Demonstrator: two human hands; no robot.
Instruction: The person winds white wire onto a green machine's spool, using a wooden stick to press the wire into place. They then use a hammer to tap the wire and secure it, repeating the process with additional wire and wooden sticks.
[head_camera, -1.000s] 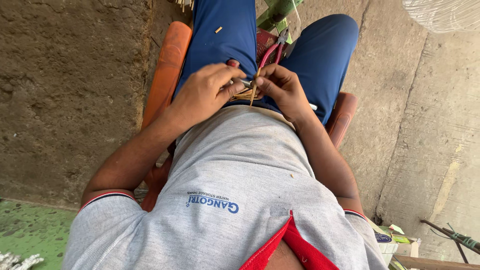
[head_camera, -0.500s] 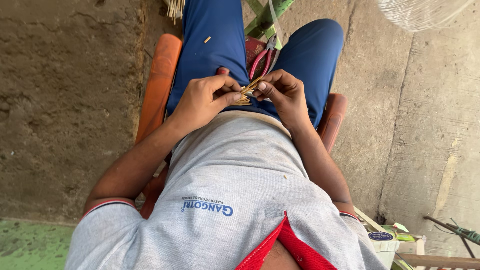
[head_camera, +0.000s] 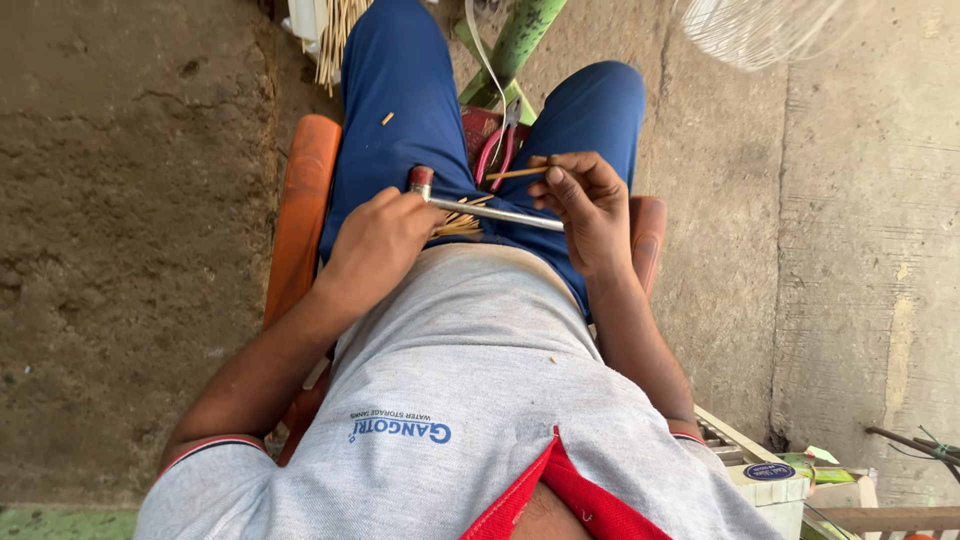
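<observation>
Seated person working a knife and bamboo sliver over the lap, frame centre.

An orange chair (head_camera: 300, 210) bears the sitter. Lower right, a white box (head_camera: 775, 495) carries a round dark-blue label. Left hand (head_camera: 375, 245) clenches the knife (head_camera: 490, 213) over splinters (head_camera: 462, 222); right hand (head_camera: 590, 205) pinches a bamboo sliver (head_camera: 515, 173). Red-handled pliers (head_camera: 500, 150) lie between the thighs.

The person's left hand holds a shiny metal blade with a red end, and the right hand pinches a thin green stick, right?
Not quite: the head view shows the thin stick in the right hand is tan, not green. The left hand does hold the shiny metal blade with a red end.
</observation>
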